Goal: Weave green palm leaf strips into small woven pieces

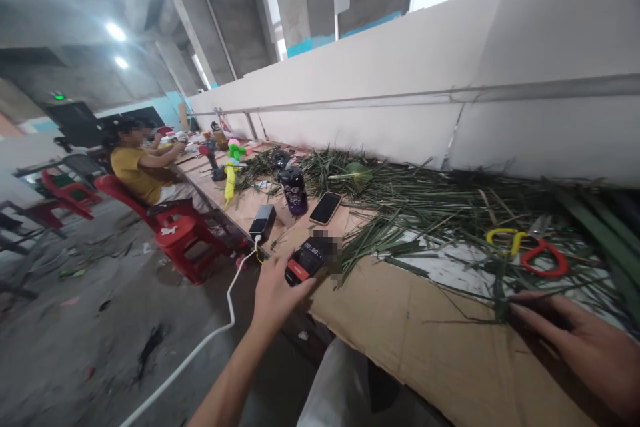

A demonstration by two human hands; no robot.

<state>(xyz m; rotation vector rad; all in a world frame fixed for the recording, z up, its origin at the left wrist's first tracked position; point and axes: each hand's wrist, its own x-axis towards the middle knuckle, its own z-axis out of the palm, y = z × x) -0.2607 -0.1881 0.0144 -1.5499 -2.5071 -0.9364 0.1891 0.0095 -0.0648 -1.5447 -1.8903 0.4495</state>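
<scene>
Head view, left hand (277, 290): the timer phone (306, 261) is gripped at the near edge of the desk (295, 230), thumb on one side, fingers curled round the other.
Screen writing: "00:00:" can be read, the last digits being blurred; the marks on the red band below are too small.
Right hand (583, 340): a green leaf strip (500, 305) is pinched between thumb and fingers, above the cardboard (425, 330) laid along the near edge.
Scissors (543, 259): yellow and red handles are rested on the leaves (430, 197), beyond the right hand.
Leaves: they are heaped along the far edge, against the wall.
Bottle (293, 190): pale print is shown, not legible.
Second phone (326, 207): laid beside the bottle, screen dark.
Power bank (263, 221): placed by the near edge, a white cable (231, 303) plugged in.
</scene>
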